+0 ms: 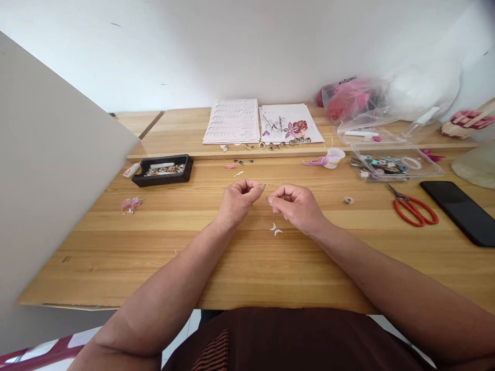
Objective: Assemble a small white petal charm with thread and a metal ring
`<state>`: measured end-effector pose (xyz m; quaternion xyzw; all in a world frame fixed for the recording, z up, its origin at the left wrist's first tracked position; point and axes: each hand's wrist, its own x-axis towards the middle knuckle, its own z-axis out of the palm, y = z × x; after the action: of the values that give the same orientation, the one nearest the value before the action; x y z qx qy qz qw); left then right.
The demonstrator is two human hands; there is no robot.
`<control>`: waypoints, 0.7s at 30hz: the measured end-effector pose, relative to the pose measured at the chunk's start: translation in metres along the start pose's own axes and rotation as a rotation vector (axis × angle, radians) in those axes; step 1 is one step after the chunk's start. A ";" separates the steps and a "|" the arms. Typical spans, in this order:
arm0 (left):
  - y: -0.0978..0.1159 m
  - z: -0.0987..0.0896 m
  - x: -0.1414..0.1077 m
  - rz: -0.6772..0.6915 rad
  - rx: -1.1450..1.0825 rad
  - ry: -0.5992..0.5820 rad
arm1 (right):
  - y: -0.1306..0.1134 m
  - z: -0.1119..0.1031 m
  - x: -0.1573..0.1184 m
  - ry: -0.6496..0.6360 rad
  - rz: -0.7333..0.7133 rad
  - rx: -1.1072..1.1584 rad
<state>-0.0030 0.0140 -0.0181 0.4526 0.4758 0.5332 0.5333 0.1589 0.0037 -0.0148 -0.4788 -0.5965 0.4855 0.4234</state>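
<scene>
Above the middle of the wooden table, my left hand (238, 202) pinches a thin, dark wire-like piece (268, 184) between thumb and forefinger, its tip pointing right. Just beside it, my right hand (294, 207) is closed with thumb and fingertips together; whatever it holds is too small to make out. The fingertips of the two hands are a small gap apart. Below them on the table lie two white crescent-shaped pieces (278, 232). Behind the left hand rest a wavy white strip (238, 173) and a small pink piece (230, 167).
A black tray of beads (185, 170) stands at left, near a pink tangle (131, 205). Paper sheets (231, 121) lie on the raised back ledge. On the right are a spool with purple thread (333, 158), a clear box (429, 167), red-handled scissors (413, 210) and a black phone (460, 210).
</scene>
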 end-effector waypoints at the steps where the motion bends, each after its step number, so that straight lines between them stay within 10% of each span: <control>1: -0.001 0.000 0.000 0.025 0.034 0.020 | -0.003 0.000 -0.003 0.010 -0.058 -0.063; 10: 0.002 -0.002 -0.002 0.074 0.201 -0.122 | -0.011 -0.016 0.003 0.176 -0.335 -0.193; 21: 0.001 0.000 0.000 -0.012 -0.013 -0.062 | 0.005 -0.006 0.008 0.017 -0.035 0.042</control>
<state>-0.0036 0.0138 -0.0174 0.4627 0.4583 0.5188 0.5539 0.1640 0.0124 -0.0185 -0.4634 -0.5907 0.4864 0.4470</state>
